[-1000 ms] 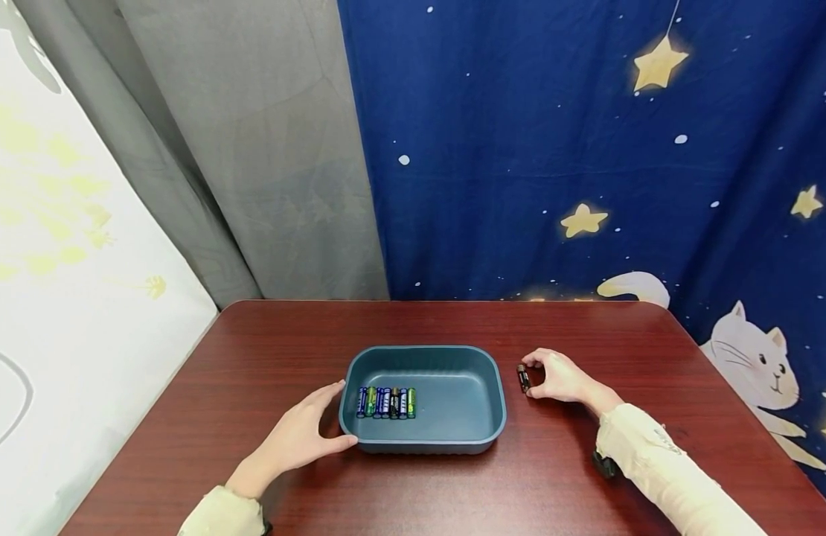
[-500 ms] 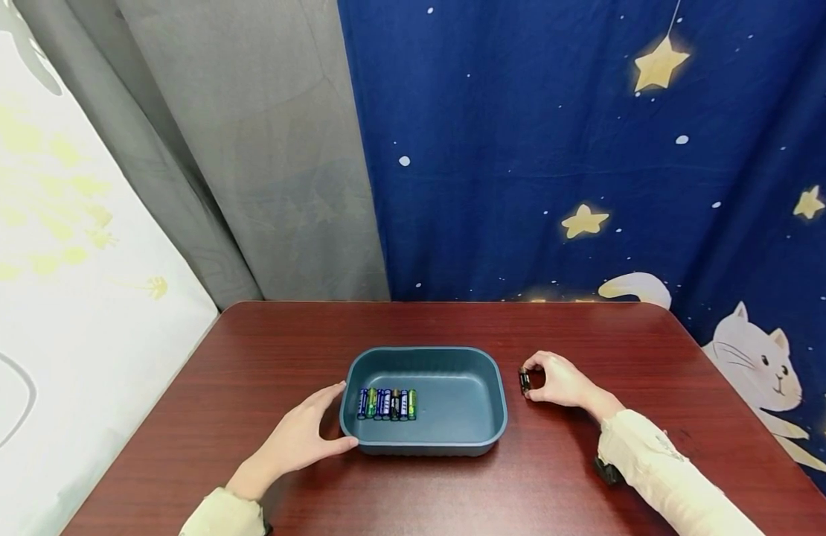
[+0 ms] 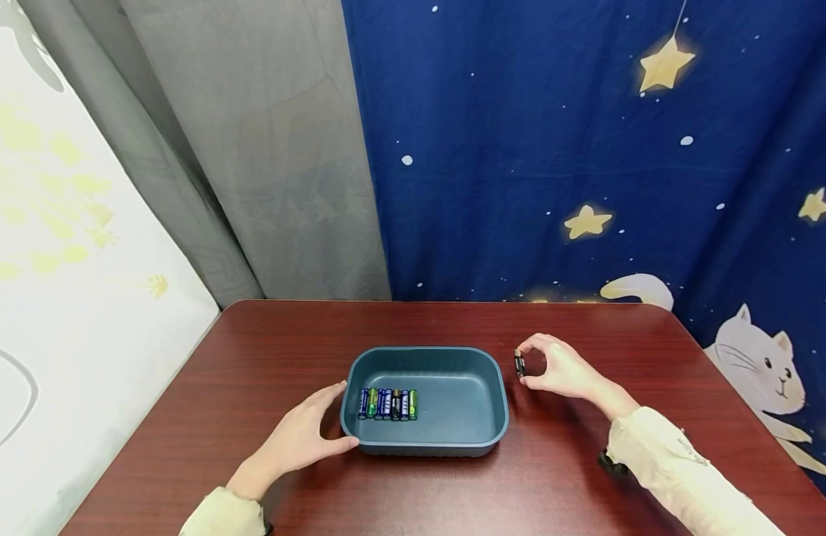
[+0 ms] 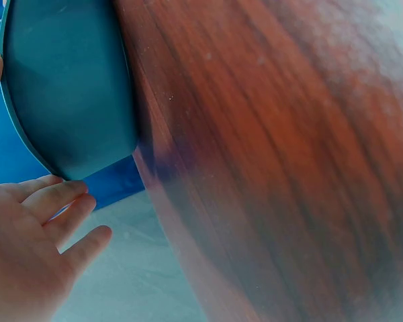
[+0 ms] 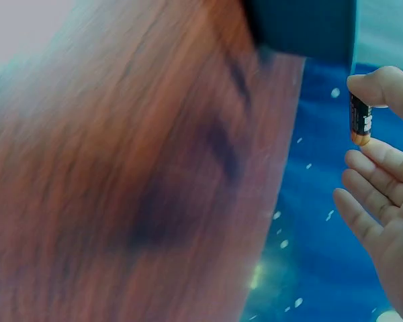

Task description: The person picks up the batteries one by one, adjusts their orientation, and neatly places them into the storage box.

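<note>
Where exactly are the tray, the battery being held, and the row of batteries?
tray point(image 3: 493, 402), head view, bare floor of its right half
held battery point(image 3: 519, 364), head view, middle of its body
row of batteries point(image 3: 387, 403), head view, middle of the row

Tray point(image 3: 491, 402) sits mid desk point(image 3: 266, 350), nearer the front edge. Row of batteries point(image 3: 387, 403) lies in tray's left half, side by side. Left hand point(image 3: 299, 439) rests on desk at tray's left front corner, fingers touching its wall. Right hand point(image 3: 560, 371) is just right of tray, w/ a single battery point(image 3: 519, 364) pinched upright above desk, beside tray's right rim. Curtain point(image 3: 554, 149) hangs behind desk.
</note>
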Available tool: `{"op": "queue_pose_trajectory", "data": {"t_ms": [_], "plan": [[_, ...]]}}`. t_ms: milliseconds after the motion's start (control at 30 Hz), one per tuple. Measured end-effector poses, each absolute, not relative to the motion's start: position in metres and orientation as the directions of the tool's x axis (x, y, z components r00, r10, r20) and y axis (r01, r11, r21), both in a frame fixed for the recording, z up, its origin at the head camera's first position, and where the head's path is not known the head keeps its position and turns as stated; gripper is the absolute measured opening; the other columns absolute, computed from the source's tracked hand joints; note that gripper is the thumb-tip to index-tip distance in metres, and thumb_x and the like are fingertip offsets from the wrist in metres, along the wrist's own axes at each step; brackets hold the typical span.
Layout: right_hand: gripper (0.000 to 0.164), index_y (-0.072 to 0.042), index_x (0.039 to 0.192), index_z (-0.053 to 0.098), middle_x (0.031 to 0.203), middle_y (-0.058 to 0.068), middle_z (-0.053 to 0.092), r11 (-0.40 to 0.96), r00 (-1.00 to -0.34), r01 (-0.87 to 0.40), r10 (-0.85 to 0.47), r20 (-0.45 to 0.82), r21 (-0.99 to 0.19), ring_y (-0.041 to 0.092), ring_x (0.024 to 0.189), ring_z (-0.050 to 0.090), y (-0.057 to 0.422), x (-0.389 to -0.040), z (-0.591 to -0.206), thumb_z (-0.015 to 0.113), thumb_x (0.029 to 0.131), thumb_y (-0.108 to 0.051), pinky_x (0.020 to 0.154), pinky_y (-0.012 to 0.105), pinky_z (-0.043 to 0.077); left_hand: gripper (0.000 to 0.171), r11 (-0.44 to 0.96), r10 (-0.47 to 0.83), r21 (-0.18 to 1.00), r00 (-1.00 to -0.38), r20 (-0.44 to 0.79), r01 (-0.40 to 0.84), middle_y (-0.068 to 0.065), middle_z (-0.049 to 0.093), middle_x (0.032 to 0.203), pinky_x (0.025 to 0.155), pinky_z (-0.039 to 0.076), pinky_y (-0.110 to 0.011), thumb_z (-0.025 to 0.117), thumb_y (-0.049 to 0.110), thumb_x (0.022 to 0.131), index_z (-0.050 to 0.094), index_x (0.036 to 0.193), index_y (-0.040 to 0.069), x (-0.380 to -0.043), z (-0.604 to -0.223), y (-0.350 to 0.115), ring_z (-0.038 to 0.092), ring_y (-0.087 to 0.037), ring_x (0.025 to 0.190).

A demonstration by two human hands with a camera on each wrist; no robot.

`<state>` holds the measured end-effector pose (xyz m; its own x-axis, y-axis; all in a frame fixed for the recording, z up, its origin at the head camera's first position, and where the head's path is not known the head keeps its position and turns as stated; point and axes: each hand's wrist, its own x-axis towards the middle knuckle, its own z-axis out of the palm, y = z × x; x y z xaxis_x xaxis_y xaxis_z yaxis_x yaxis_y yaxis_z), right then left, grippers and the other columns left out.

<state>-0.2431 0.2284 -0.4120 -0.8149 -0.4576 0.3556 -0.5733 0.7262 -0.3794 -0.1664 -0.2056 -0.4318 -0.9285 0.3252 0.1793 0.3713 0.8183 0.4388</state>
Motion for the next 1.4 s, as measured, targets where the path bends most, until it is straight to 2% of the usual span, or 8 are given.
{"op": "queue_pose_trajectory", "data": {"t_ms": [333,700,800,933,1233,1400], "plan": [[0.043,-0.011,0.100,0.062,0.096,-0.003,0.059,0.647,-0.758,-0.650,-0.513,0.402,-0.400,0.013,0.090,0.054,0.197,-0.237,-0.394,0.080,0.061,-0.022,0.078,0.034,0.046,0.086,0.825,0.322,0.434,-0.932,0.166,0.362,-0.005,0.046,0.134,0.094,0.041,-0.046,0.069,0.056,0.068,0.042,0.136,0.010,-0.166,-0.432,-0.206,0.044,-0.023,0.122],[0.042,-0.010,0.100,0.062,0.095,-0.001,0.059,0.569,-0.706,-0.708,-0.582,0.403,-0.419,0.018,0.088,0.055,0.166,-0.239,-0.390,0.079,0.063,-0.020,0.076,0.033,0.047,0.086,0.825,0.326,0.432,-0.931,0.166,0.365,-0.005,0.045,0.135,0.094,0.041,-0.047,0.069,0.057,0.069,0.042,0.136,0.011,-0.167,-0.431,-0.206,0.043,-0.023,0.122],[0.042,-0.010,0.100,0.062,0.096,-0.002,0.060,0.562,-0.688,-0.726,-0.605,0.401,-0.397,0.016,0.091,0.055,0.157,-0.242,-0.395,0.078,0.063,-0.022,0.079,0.032,0.046,0.087,0.825,0.329,0.429,-0.930,0.164,0.368,-0.006,0.045,0.135,0.094,0.040,-0.047,0.068,0.057,0.069,0.041,0.136,0.010,-0.167,-0.430,-0.206,0.043,-0.024,0.122],[0.042,-0.011,0.100,0.062,0.097,-0.003,0.060,0.572,-0.688,-0.725,-0.623,0.371,-0.383,0.013,0.094,0.054,0.146,-0.244,-0.401,0.077,0.063,-0.023,0.083,0.031,0.046,0.087,0.826,0.330,0.426,-0.929,0.165,0.369,-0.006,0.045,0.135,0.094,0.040,-0.047,0.069,0.057,0.069,0.042,0.136,0.010,-0.168,-0.429,-0.206,0.043,-0.024,0.122],[0.040,-0.012,0.101,0.062,0.099,-0.001,0.059,0.613,-0.705,-0.705,-0.662,0.255,-0.357,0.014,0.096,0.053,0.118,-0.243,-0.415,0.076,0.066,-0.026,0.085,0.031,0.045,0.087,0.826,0.333,0.422,-0.927,0.171,0.375,-0.006,0.046,0.134,0.094,0.041,-0.046,0.069,0.057,0.068,0.042,0.136,0.009,-0.168,-0.430,-0.206,0.044,-0.024,0.122],[0.040,-0.013,0.103,0.061,0.102,-0.003,0.058,0.642,-0.707,-0.697,-0.688,0.163,-0.319,0.011,0.095,0.051,0.104,-0.241,-0.422,0.074,0.069,-0.029,0.081,0.029,0.046,0.087,0.825,0.337,0.421,-0.926,0.172,0.378,-0.006,0.046,0.134,0.094,0.041,-0.047,0.069,0.057,0.068,0.042,0.136,0.009,-0.168,-0.431,-0.206,0.044,-0.024,0.122]]}}
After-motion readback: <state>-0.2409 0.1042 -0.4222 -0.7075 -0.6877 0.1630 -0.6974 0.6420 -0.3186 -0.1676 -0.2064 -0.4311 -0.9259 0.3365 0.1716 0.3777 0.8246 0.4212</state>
